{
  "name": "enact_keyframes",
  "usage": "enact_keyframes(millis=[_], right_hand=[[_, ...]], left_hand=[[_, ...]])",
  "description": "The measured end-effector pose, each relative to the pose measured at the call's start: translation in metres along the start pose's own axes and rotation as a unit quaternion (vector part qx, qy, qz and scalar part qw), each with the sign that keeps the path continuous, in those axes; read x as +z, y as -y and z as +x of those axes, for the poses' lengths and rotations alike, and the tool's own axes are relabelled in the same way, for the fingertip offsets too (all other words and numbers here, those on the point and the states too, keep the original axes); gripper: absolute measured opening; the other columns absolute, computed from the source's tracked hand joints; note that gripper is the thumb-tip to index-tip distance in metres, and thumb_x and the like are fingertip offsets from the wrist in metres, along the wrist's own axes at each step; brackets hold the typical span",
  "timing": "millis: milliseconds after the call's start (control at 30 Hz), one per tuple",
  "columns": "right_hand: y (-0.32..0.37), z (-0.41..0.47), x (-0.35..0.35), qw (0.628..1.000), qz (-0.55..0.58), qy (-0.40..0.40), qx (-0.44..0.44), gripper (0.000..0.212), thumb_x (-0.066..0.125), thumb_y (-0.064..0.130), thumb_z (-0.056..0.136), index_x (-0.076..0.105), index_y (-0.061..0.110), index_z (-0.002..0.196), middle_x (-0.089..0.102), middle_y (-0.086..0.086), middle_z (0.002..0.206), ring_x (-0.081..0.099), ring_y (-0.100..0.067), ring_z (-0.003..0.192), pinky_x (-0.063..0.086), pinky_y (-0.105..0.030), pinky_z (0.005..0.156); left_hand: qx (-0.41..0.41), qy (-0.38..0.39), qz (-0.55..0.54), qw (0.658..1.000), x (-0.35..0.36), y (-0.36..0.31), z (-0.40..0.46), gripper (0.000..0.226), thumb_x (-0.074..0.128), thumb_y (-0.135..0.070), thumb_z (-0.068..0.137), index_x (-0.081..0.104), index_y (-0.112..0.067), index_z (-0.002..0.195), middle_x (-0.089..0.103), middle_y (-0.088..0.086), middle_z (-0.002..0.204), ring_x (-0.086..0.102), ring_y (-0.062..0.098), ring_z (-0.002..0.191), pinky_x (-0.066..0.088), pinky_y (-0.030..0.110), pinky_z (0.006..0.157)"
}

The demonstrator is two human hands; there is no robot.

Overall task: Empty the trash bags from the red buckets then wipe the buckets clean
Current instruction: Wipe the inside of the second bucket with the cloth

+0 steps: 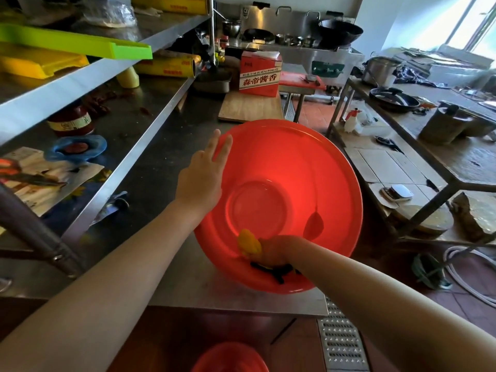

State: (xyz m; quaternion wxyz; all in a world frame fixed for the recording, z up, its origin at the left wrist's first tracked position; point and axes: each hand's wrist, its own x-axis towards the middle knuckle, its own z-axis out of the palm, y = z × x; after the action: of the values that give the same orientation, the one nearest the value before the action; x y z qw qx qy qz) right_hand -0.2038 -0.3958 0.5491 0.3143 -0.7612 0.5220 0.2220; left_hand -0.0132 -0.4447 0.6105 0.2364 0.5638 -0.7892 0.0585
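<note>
**Red bucket on the steel counter, mouth up, being wiped inside**

The red bucket point(279, 183) stands on the stainless counter point(166, 183) with its open mouth turned up toward the camera and tipped slightly to the near side, so its axis from round base to rim runs nearly straight at the viewer. No trash bag shows in it; the inner wall and flat circular bottom are bare red plastic.

The left hand point(204, 178) lies flat against the far-left rim, fingers straight and slightly spread, pressing on the edge rather than curling round it. The right hand point(273, 251) reaches over the near rim into the bucket, fingers curled round a yellow cloth point(249, 241) that is pressed to the inner wall. A black piece point(273, 269) lies just under that wrist (whether it is the handle mount I cannot tell).

A second red bucket point(229, 358) shows only its top edge at the bottom of the view, below the counter; its contents are hidden. Behind the first bucket sit a wooden board point(249, 108) and a red carton point(260, 73) on it.
</note>
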Motion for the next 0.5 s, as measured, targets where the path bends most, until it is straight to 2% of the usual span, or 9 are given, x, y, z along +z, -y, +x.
enact_keyframes(millis=[133,233,367,433,500], right_hand=[[-0.004,0.015,-0.003,0.999,0.007,-0.005,0.031,0.048,0.033,0.05,0.104,0.048,0.018,0.137,0.051,-0.011,0.138,0.05,-0.028,0.124,0.03,-0.029,0.093],[-0.009,0.034,-0.001,0.999,-0.01,-0.015,0.051,0.054,0.033,0.051,0.104,0.044,0.014,0.142,0.046,-0.014,0.145,0.044,-0.033,0.132,0.029,-0.034,0.105],[-0.02,0.071,0.006,0.992,0.002,-0.02,0.126,0.081,0.035,0.073,0.091,0.035,0.016,0.149,0.043,-0.012,0.15,0.044,-0.031,0.134,0.032,-0.039,0.111],[-0.024,0.09,0.011,0.991,0.0,-0.023,0.133,0.079,0.035,0.068,0.093,0.03,0.014,0.152,0.04,-0.013,0.152,0.041,-0.032,0.137,0.031,-0.039,0.112],[-0.03,0.109,0.019,0.991,-0.018,-0.038,0.13,0.076,0.034,0.063,0.095,0.027,0.014,0.153,0.036,-0.017,0.153,0.038,-0.035,0.138,0.029,-0.046,0.113]], left_hand=[[0.0,-0.011,-0.011,1.0,0.002,0.0,0.0,0.092,0.052,0.007,0.086,0.007,-0.028,0.158,0.0,0.002,0.166,0.043,0.031,0.126,0.05,0.035,0.066],[0.003,-0.02,-0.016,1.0,0.004,0.003,-0.001,0.091,0.05,0.008,0.085,0.01,-0.027,0.158,0.003,0.002,0.166,0.044,0.03,0.123,0.044,0.033,0.062],[0.01,-0.03,-0.029,0.999,0.006,0.007,-0.002,0.092,0.05,0.009,0.081,0.015,-0.028,0.158,0.006,-0.003,0.166,0.044,0.03,0.123,0.052,0.038,0.06],[0.017,-0.035,-0.041,0.998,0.006,0.007,-0.004,0.092,0.05,0.009,0.08,0.017,-0.029,0.157,0.007,-0.006,0.166,0.046,0.029,0.123,0.054,0.039,0.06],[0.025,-0.041,-0.049,0.998,0.006,0.008,-0.007,0.091,0.049,0.008,0.08,0.018,-0.03,0.157,0.008,-0.008,0.165,0.048,0.028,0.12,0.055,0.039,0.06]])
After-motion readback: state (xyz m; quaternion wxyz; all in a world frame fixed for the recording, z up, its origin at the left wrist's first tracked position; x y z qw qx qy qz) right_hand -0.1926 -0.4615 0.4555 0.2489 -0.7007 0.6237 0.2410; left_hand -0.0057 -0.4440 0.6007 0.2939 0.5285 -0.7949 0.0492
